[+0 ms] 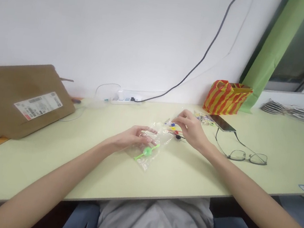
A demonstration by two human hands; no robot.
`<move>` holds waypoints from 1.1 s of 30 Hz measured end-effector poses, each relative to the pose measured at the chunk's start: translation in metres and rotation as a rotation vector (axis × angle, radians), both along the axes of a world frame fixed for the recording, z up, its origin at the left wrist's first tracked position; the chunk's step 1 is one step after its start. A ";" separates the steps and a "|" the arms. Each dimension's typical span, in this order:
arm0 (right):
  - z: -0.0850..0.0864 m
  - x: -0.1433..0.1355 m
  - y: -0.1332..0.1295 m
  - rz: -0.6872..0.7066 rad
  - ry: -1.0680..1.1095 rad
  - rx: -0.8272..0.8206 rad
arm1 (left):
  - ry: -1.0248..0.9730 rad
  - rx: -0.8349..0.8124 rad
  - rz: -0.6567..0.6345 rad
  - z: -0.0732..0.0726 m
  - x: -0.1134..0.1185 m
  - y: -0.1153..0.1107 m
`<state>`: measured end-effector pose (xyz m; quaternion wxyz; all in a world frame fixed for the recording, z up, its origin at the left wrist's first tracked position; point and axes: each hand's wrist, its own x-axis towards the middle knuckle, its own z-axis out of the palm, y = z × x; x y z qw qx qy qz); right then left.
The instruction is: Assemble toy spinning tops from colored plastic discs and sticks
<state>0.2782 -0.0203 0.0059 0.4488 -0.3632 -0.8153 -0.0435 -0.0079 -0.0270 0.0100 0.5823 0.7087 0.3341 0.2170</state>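
Note:
My left hand (133, 137) has its fingers curled on a clear plastic bag (145, 163), with the film wrinkled over the fingertips. A bright green spindle-like piece, a thin rod with a round disc (147, 151), shows through the bag below that hand. My right hand (190, 128) is closed in a pinch at the bag's far right side; what its fingertips hold is hidden. Beneath it lie small blue (172, 124), yellow (173, 128) and red (177, 132) pieces, and a black disc-shaped piece (178, 137) on a thin rod.
More small coloured parts (204, 118) lie behind my right hand. A phone (222, 123), eyeglasses (247, 157) and a striped bag (226, 99) are to the right. A cardboard package (22, 100) stands left; a power strip (124, 101) with a black cable sits by the wall.

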 end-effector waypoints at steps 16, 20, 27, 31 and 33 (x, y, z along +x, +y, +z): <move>0.005 -0.010 -0.006 0.199 0.065 -0.105 | -0.084 -0.023 0.092 -0.010 0.002 0.004; 0.003 -0.016 -0.014 0.250 0.149 -0.209 | -0.086 -0.029 0.047 -0.011 0.003 0.005; 0.003 -0.022 -0.020 0.310 0.232 -0.432 | -0.059 0.020 0.012 -0.008 0.006 0.001; 0.005 -0.027 -0.023 0.355 0.248 -0.520 | -0.053 0.045 0.005 -0.006 0.007 -0.003; 0.004 -0.029 -0.024 0.426 0.290 -0.600 | -0.066 0.048 0.005 -0.004 0.008 -0.006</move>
